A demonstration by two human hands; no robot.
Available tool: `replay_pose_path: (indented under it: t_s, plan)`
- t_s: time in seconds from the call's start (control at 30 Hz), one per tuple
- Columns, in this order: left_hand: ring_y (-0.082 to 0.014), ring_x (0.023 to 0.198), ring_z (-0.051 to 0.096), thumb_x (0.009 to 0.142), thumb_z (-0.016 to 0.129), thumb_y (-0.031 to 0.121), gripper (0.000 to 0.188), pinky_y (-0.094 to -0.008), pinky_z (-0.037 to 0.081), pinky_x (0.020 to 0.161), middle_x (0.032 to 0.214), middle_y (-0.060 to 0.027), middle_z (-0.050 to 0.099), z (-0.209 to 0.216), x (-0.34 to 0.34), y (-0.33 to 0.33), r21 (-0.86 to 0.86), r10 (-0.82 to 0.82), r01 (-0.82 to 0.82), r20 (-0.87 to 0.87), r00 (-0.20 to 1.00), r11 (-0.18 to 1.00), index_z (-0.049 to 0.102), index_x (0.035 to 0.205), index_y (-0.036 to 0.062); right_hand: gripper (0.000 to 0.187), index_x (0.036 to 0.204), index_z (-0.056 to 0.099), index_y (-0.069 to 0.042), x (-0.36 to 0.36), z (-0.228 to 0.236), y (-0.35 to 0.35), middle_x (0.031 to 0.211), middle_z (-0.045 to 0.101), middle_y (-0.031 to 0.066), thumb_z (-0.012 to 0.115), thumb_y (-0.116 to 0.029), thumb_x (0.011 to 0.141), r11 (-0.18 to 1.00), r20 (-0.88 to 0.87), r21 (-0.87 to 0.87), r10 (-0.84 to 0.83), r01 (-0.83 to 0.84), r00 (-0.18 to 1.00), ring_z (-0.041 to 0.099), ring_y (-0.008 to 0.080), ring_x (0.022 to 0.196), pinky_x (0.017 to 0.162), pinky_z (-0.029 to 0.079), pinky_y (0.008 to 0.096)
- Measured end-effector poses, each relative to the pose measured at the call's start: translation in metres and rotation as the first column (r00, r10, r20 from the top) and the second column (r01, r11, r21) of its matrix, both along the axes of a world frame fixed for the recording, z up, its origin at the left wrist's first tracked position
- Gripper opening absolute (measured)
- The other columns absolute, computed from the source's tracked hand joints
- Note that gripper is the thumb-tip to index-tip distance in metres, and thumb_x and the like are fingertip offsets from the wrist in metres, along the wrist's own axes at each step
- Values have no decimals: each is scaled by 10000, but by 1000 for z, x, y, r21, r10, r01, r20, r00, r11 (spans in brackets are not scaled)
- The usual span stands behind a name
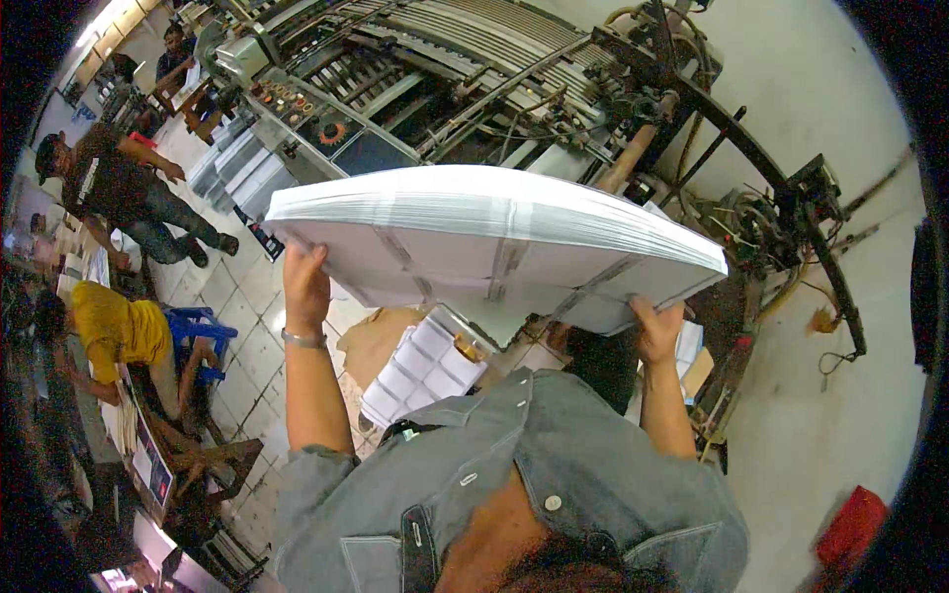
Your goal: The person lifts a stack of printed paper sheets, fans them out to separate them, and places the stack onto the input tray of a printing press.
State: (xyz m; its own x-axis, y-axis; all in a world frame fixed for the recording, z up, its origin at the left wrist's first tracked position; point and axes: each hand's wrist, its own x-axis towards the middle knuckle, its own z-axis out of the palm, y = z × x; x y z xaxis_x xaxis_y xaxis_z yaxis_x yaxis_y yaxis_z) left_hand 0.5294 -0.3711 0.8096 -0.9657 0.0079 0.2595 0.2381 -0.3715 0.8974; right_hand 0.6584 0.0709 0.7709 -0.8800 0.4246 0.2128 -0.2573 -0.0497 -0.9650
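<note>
A thick stack of large white printed paper sheets (474, 252) is held up in front of me, bowed so that its middle arches and its edges fan slightly. My left hand (305, 288) grips the stack's left end, thumb pressed on the near face and the other fingers hidden behind. At the right end my right hand (656, 329) holds it the same way, thumb on the near face. Below the stack, next to my body, lies another pile of white printed sheets (425, 371).
Beyond the stack stands a large printing machine (435, 89) with rollers, bars and a knobbed control panel. Metal arms (791, 198) jut out at its right, near a white wall. Paper piles (247, 168) sit left of it. Two people are at the left, one by a blue stool (201, 336); another is farther back.
</note>
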Motion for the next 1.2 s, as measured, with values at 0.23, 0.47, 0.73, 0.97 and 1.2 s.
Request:
replay_pose_path:
  t_s: [0.23,0.47,0.73,0.97,1.2]
  plan:
    - [-156,1005,483,762,629,170,448,-303,363,878,1083,-72,542,-15,-16,-7,-302,0,28,90,996,953,477,1146,-4,588,1181,391,9,0,-1,1,1103,494,96,698,-71,686,998,-8,-24,51,-51,999,474,206,1010,883,369,340]
    - [-130,852,549,761,683,173,345,-280,430,782,923,-33,612,9,-5,12,-230,41,-40,-1,999,972,570,1034,-5,486,1195,394,28,-5,-2,-4,1141,497,117,625,8,768,972,-70,204,-105,117,992,483,199,1028,903,365,335]
    - [-172,1004,493,736,630,198,520,-318,377,878,1097,-75,540,-31,-14,-7,-163,-75,79,32,997,983,450,1188,14,637,1170,418,-8,6,-15,11,1104,527,119,739,-21,621,996,151,65,-66,57,986,512,235,992,906,394,360]
    - [-166,917,460,818,562,111,318,-296,373,829,1016,-80,517,-32,-11,1,-220,35,-10,110,993,975,450,1087,-15,569,1114,463,-11,-2,-17,10,999,587,109,772,-119,648,983,89,180,6,-22,996,546,216,977,863,434,350]
    - [-192,1040,453,840,548,86,384,-320,334,934,1175,-124,474,-9,0,18,-294,115,-108,6,993,950,420,1171,-59,554,1128,445,8,7,23,-12,1064,566,120,742,-102,674,967,1,196,-167,163,986,537,222,1001,872,420,334]
